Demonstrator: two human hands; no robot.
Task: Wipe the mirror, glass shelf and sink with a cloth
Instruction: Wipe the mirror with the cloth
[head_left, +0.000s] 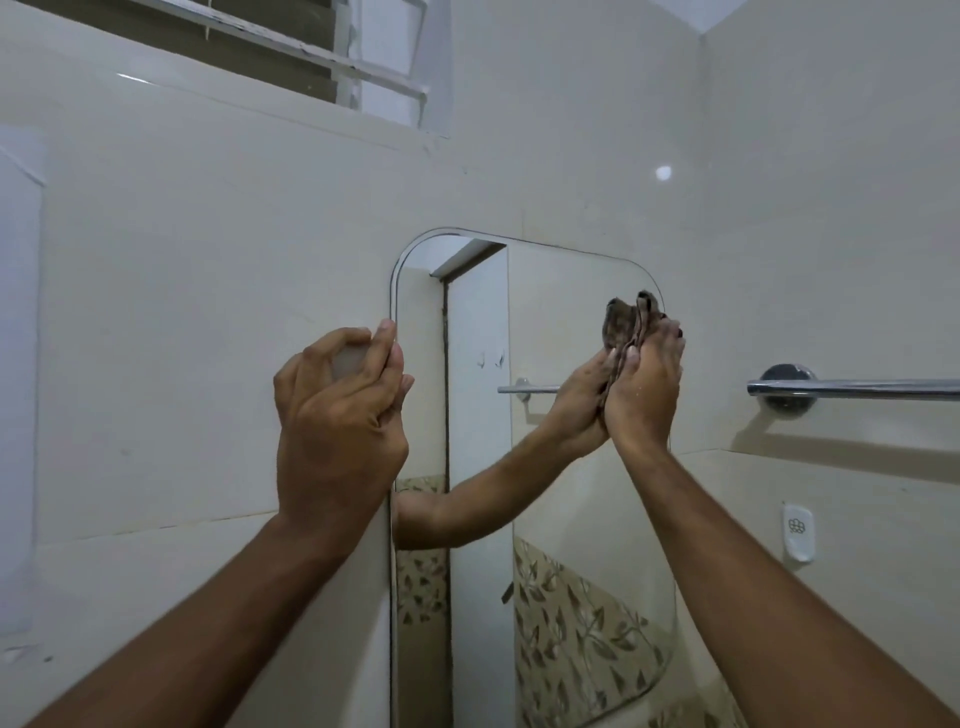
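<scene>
A rounded frameless mirror (561, 312) hangs on the cream tiled wall. My right hand (647, 382) presses a dark crumpled cloth (626, 322) flat against the glass near the mirror's upper right corner. Its reflection meets it palm to palm. My left hand (337, 415) curls around the mirror's left edge, fingertips touching the rim, and a small pale object shows inside the fingers; what it is cannot be told. The glass shelf and the sink are out of view.
A chrome towel bar (852, 388) is fixed to the wall right of the mirror. Below it sits a white wall hook (798, 532). A louvred window (291, 57) is high on the left. The mirror reflects a doorway and leaf-patterned tiles.
</scene>
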